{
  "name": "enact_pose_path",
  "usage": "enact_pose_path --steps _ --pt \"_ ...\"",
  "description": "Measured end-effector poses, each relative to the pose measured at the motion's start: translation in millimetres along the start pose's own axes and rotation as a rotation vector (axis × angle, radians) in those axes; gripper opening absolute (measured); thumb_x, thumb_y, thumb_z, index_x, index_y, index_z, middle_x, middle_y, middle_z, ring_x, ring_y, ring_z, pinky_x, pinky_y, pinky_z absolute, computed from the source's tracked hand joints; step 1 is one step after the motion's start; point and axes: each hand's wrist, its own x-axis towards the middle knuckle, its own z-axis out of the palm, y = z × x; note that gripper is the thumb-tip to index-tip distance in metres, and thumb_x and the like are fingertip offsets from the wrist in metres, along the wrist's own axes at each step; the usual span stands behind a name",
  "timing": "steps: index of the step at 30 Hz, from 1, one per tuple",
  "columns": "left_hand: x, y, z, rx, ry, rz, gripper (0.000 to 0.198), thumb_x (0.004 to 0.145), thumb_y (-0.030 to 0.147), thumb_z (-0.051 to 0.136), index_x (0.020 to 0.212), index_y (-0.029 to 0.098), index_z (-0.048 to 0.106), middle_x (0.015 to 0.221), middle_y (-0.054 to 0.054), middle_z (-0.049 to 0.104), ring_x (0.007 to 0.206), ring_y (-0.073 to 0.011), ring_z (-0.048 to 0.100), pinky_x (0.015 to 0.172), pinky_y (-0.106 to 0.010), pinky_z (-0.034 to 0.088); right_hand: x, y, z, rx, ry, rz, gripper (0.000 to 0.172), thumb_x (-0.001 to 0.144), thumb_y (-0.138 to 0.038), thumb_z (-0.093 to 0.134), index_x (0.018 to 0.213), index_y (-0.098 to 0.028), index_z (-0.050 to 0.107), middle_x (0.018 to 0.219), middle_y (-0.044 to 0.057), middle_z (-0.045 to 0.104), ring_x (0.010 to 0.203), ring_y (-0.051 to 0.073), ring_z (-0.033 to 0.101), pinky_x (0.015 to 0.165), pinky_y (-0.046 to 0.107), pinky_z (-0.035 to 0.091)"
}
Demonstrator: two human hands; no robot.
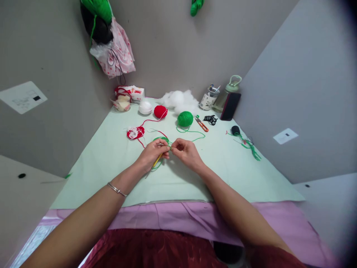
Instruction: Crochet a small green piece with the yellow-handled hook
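Note:
My left hand [156,152] is closed, thumb and index finger pinching green yarn [163,139]. A thin yellow-handled crochet hook [157,160] lies under its fingers and slants down toward the palm. Loops of the yarn hang around this hand. My right hand [186,152] pinches the yarn close beside the left fingertips; the small worked bit between them is mostly hidden. Behind the hands sits the green yarn ball [185,119], its loose strand curving over the table. To the left lies a flat red piece with white yarn [135,132] on top.
Along the back of the pale green tabletop [111,167] are a red ball [160,111], a white ball [145,108], white stuffing [180,100] and orange snips [202,124]. A pen cup [208,101], bottle [220,100] and phone [231,107] stand back right. Black yarn [235,130] lies right.

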Motion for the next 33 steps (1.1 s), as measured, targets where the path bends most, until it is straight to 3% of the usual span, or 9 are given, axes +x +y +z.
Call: enact_pose_path --steps 7,14,18,20,22,23,27,33 --pt "-0.2 3.2 -0.6 0.002 0.009 -0.023 0.026 0.067 0.018 0.083 0.076 0.020 0.059 0.052 0.006 0.058 0.042 -0.0077 0.053 0.044 -0.017 0.041 -0.6 -3.9 0.7 -0.138 0.053 -0.052 0.008 0.074 -0.022 0.058 0.067 -0.023 0.056 0.065 -0.003 0.058 0.063 0.015 0.052 0.064 0.030 0.038" --pt "0.6 7.5 -8.0 -0.025 0.057 -0.004 0.026 0.067 0.017 0.085 0.074 0.019 0.059 0.057 0.006 0.057 0.046 -0.0064 0.053 0.046 -0.016 0.043 4.4 5.9 -10.5 -0.236 0.082 -0.029 0.014 0.080 -0.015 0.061 0.069 -0.023 0.058 0.066 -0.004 0.060 0.064 0.015 0.054 0.065 0.029 0.041" --pt "0.9 6.3 -10.7 -0.042 0.063 -0.025 0.026 0.069 0.017 0.088 0.077 0.017 0.063 0.061 0.003 0.064 0.052 -0.0090 0.060 0.054 -0.019 0.051 26.1 25.6 -40.7 -0.319 0.010 0.036 0.011 0.090 -0.017 0.070 0.080 -0.019 0.070 0.074 -0.002 0.070 0.072 0.016 0.066 0.073 0.030 0.053" --pt "1.2 6.6 -11.9 -0.062 0.076 -0.024 0.025 0.070 0.016 0.088 0.078 0.017 0.064 0.064 0.002 0.066 0.057 -0.0096 0.063 0.060 -0.019 0.055 43.6 39.1 -65.1 -0.391 0.073 0.091 0.013 0.099 -0.028 0.070 0.100 -0.016 0.074 0.098 0.004 0.076 0.088 0.019 0.072 0.084 0.037 0.061" --pt "1.3 7.3 -12.3 -0.083 0.086 -0.020 0.025 0.072 0.015 0.088 0.080 0.017 0.065 0.067 0.002 0.068 0.061 -0.0097 0.066 0.065 -0.020 0.058 60.9 53.3 -89.7 -0.453 0.178 0.140 0.032 0.103 -0.038 0.068 0.129 -0.019 0.067 0.132 0.010 0.070 0.111 0.024 0.072 0.095 0.045 0.063" --pt "1.2 7.7 -12.1 -0.093 0.089 -0.019 0.024 0.074 0.014 0.088 0.080 0.017 0.065 0.068 0.002 0.069 0.062 -0.0098 0.067 0.068 -0.020 0.059 68.2 60.2 -100.3 -0.474 0.227 0.159 0.034 0.104 -0.038 0.067 0.133 -0.021 0.066 0.138 0.011 0.068 0.115 0.025 0.070 0.099 0.047 0.062" --pt "0.4 8.1 -9.8 -0.119 0.090 -0.026 0.019 0.078 0.010 0.083 0.081 0.016 0.066 0.071 0.000 0.071 0.066 -0.0107 0.071 0.074 -0.023 0.063 85.0 83.0 -123.3 -0.497 0.337 0.196 0.034 0.104 -0.038 0.067 0.134 -0.022 0.066 0.140 0.011 0.067 0.117 0.025 0.070 0.100 0.048 0.062" --pt "-0.7 8.2 -10.0 -0.130 0.095 -0.036 0.018 0.080 0.005 0.081 0.084 0.016 0.067 0.072 0.000 0.072 0.069 -0.0123 0.075 0.078 -0.024 0.064 91.4 91.7 -130.0 -0.384 0.393 0.229 0.036 0.103 -0.035 0.068 0.135 -0.019 0.065 0.140 0.012 0.067 0.118 0.026 0.070 0.101 0.048 0.061"
